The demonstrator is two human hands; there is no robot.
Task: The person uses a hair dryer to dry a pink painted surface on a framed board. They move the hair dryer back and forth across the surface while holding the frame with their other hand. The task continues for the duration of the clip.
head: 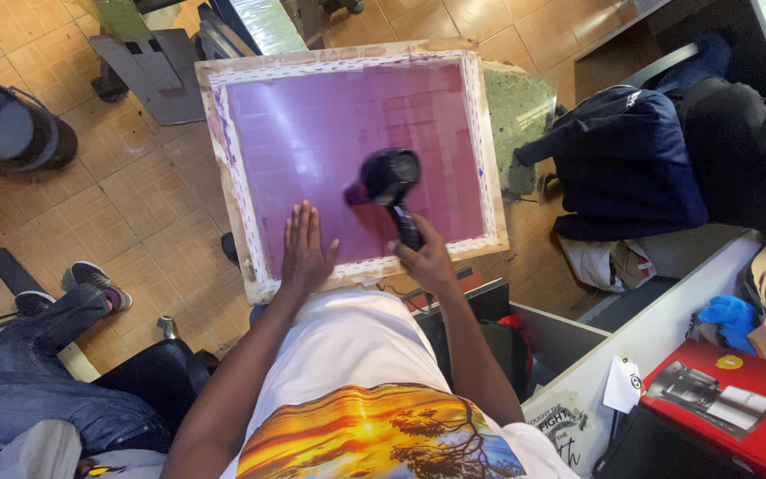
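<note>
A wooden-framed printing screen (480, 151) with a purple mesh (312, 133) is held out flat in front of me. My left hand (305, 248) lies palm down on the mesh near its front edge, fingers spread. My right hand (427, 260) grips the handle of a black hair dryer (389, 177), whose body hovers over the middle right of the mesh with its nozzle pointed down at it.
A seated person's jeans and shoes (90, 282) are at the left. Another person in dark clothes (738, 151) sits at the right beside a dark jacket (631, 160). A red box (738, 408) lies on a white counter at the lower right. A dark cap (6, 124) lies on the tiled floor.
</note>
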